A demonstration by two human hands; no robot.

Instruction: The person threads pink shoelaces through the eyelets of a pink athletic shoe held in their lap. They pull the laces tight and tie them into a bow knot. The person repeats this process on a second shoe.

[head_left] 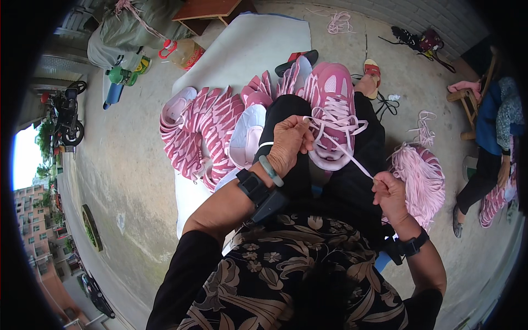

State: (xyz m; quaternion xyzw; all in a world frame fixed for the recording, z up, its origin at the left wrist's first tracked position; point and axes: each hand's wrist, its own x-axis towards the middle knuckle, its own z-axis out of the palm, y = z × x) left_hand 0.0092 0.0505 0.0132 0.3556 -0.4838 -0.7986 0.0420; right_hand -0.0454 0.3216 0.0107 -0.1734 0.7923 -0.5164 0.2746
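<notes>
A grey, stained concrete floor (132, 181) spreads around a seated person in a black top printed with tan flowers (264, 275) and black trousers (374, 126). A broad white sheet (247, 47) covers the ground ahead and to the left, while at far right a co-worker in a blue garment (486, 129) sits beside more pink footwear. A long, curving row of nested pink-and-white shoes (206, 118) winds along the person's left side; a thick, shaggy bundle of pale pink laces (422, 179) lies near the right thigh. Between the knees, toe pointing away, sits a pink sneaker with pale mesh panels (333, 82), its front crisscrossed with lacing. The left hand (291, 138) bends in at the shoe's left side, fingertips pinching lace near the eyelets. The right hand (390, 197), thumb against curled forefinger, pinches a flat, pale pink lace (360, 166), drawn taut from the sneaker toward the lower right.
</notes>
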